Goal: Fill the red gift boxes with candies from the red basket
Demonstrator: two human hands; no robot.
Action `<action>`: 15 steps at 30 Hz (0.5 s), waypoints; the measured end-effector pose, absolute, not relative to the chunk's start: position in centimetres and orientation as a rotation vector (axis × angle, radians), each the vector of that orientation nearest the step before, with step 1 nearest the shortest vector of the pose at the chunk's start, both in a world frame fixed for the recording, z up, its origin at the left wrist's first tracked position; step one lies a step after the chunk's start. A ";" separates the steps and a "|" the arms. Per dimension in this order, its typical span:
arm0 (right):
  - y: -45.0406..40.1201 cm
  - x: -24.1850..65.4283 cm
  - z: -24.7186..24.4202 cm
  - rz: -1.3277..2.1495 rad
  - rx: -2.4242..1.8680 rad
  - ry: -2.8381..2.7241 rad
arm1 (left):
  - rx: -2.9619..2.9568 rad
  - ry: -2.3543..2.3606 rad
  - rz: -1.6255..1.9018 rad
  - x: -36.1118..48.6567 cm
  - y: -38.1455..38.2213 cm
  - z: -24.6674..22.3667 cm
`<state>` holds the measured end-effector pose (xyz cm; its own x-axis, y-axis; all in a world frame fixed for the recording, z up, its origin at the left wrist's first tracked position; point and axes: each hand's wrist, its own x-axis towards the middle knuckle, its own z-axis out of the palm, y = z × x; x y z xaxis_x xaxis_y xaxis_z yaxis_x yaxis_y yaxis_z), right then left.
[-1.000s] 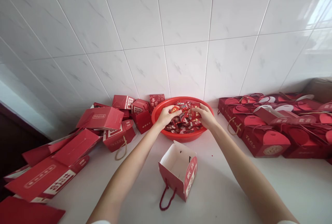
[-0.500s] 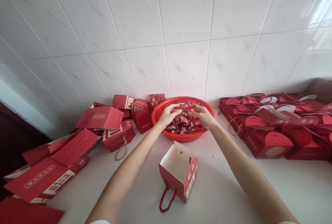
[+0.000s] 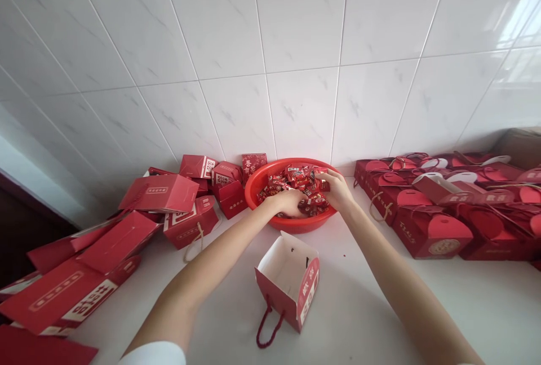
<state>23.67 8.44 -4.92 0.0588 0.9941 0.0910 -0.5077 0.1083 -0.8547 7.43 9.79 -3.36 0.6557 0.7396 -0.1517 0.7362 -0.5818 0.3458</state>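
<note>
A red plastic basket (image 3: 257,169) stands by the wall, holding many red-wrapped sweets (image 3: 296,176). My left hand (image 3: 291,203) reaches down among the sweets at the basket's middle; its fingertips are hidden by wrappers. At the basket's right side my right hand (image 3: 336,187) is closed on a red wrapped sweet, thumb and fingers pressed together. In front of the basket, between my forearms, an open red box (image 3: 281,292) with a white inside and a dark red cord handle sits on the white table. No sweets show inside it.
Several red boxes (image 3: 160,193) lie in a loose pile at the left, some with cord handles. Rows of closed red gift boxes (image 3: 426,232) stand at the right, with a brown carton (image 3: 522,145) behind them. A white tiled wall (image 3: 304,106) rises behind the basket.
My left hand has moved down and right, deeper into the sweets. The right hand stays at the basket's right side, its fingers raised slightly. The view has shifted a little.
</note>
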 end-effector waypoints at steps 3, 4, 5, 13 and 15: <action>8.2 23.6 -4.7 1.307 -0.743 -0.813 | 2.525 1.216 -0.013 8.2 9.9 -4.0; 8.1 23.5 -4.6 1.303 -0.739 -0.805 | 2.526 1.222 -0.019 8.3 9.9 -4.1; 8.1 23.5 -4.5 1.300 -0.734 -0.797 | 2.524 1.219 -0.024 8.3 10.0 -4.2; 8.3 23.6 -4.6 1.267 -0.689 -0.740 | 2.470 1.104 0.007 8.8 10.1 -3.2; 8.5 23.6 -4.8 1.243 -0.683 -0.721 | 2.470 1.071 0.018 9.7 10.5 -3.2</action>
